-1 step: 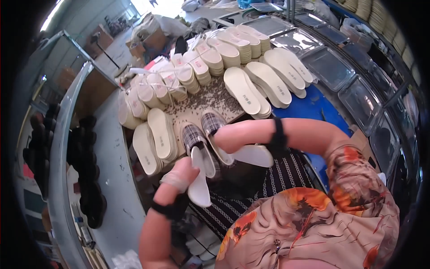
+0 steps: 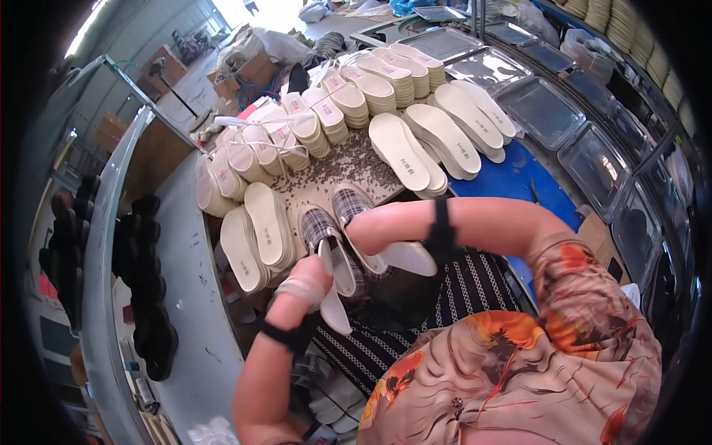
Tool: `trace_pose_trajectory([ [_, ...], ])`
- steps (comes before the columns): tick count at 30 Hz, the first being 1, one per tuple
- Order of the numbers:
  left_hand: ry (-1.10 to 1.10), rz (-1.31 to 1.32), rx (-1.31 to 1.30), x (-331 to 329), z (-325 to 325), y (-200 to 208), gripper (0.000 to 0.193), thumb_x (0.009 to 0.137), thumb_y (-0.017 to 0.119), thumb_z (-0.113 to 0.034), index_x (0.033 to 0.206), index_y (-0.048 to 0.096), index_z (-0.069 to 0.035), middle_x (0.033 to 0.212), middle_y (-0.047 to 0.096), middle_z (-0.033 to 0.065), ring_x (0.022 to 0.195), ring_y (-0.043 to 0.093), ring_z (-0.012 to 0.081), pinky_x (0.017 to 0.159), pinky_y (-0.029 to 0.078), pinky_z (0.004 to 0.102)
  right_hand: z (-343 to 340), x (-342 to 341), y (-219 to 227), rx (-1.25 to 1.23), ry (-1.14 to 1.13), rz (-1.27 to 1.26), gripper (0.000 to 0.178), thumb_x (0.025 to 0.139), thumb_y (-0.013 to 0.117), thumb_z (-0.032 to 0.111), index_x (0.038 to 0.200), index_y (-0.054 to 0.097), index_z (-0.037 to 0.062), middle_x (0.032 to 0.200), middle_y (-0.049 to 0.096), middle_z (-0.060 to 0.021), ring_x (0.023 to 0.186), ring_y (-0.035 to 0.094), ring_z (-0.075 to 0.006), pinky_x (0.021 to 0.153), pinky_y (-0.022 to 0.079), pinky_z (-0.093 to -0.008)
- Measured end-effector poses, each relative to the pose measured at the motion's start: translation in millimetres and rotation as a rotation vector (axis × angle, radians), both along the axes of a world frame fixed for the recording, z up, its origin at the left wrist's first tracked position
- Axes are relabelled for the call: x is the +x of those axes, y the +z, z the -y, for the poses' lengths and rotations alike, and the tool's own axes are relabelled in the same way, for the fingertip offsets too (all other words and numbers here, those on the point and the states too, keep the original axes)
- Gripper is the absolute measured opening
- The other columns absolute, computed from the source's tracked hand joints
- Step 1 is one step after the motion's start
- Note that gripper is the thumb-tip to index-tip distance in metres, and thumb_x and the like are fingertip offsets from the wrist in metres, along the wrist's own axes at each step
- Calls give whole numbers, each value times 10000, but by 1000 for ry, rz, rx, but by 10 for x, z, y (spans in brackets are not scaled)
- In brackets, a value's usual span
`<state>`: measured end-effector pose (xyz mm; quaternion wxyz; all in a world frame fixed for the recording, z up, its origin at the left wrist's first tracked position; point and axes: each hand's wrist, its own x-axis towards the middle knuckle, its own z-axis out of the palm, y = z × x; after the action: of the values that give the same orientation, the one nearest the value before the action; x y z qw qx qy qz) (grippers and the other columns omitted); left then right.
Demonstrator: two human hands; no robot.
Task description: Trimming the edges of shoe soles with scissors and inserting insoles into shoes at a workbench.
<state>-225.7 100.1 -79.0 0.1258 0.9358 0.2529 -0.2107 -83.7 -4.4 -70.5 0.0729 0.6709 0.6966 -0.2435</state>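
Note:
Two plaid slip-on shoes stand side by side, toes pointing away from me. My left hand is closed around a white insole, whose front end goes into the opening of the left shoe. At the right shoe, my right hand grips another white insole, with its rear end sticking out to the right. Most of the right fingers are hidden inside or behind that shoe's opening.
Stacks of cream insoles flank the shoes, and more stacks stand at the right. Small brown bits litter the board behind. Black shoes line a rack at the left. Clear plastic trays lie at the far right.
Both insoles stick out less from the shoes than before. My left hand has shifted slightly forward, and my right forearm has moved a little to the left.

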Motion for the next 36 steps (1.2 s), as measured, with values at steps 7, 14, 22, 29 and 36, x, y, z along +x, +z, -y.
trace_pose_trajectory([
  [7, -119, -118, 249, 101, 403, -10, 225, 750, 600, -170, 929, 640, -39, 965, 636, 130, 884, 626, 267, 698, 521, 343, 8, -316, -117, 157, 112, 338, 169, 663, 658, 139, 788, 660, 26, 800, 648, -104, 726, 642, -246, 562, 520, -342],
  [14, -237, 431, 374, -785, 876, 110, 298, 737, 558, -121, 1022, 515, -44, 880, 560, 70, 823, 562, 233, 701, 451, 341, 890, -672, -49, 770, 133, 308, 264, 727, 518, 167, 918, 513, -16, 729, 563, -93, 619, 585, -193, 497, 457, -277],
  [22, -327, 325, 488, -87, 78, -511, 123, 735, 527, -119, 831, 580, -64, 874, 562, 91, 806, 574, 231, 695, 465, 337, 309, -225, -560, 497, 62, 353, 135, 719, 533, 175, 776, 565, 56, 736, 587, -77, 702, 577, -210, 644, 438, -331],
  [29, -403, -217, -465, 302, -149, -288, 404, 568, 698, -219, 929, 641, -48, 924, 629, 180, 865, 604, 311, 737, 488, 354, 151, -160, -235, 151, -22, 29, 145, 618, 601, 171, 716, 641, 71, 718, 622, -123, 714, 617, -275, 634, 478, -379],
  [36, -130, 122, -298, 254, -54, -569, 388, 710, 607, -232, 973, 578, 51, 934, 612, 228, 879, 598, 338, 766, 478, 367, -49, -62, -431, -132, 89, -78, 170, 699, 550, 180, 751, 651, 53, 744, 628, -142, 712, 609, -317, 651, 481, -390],
])
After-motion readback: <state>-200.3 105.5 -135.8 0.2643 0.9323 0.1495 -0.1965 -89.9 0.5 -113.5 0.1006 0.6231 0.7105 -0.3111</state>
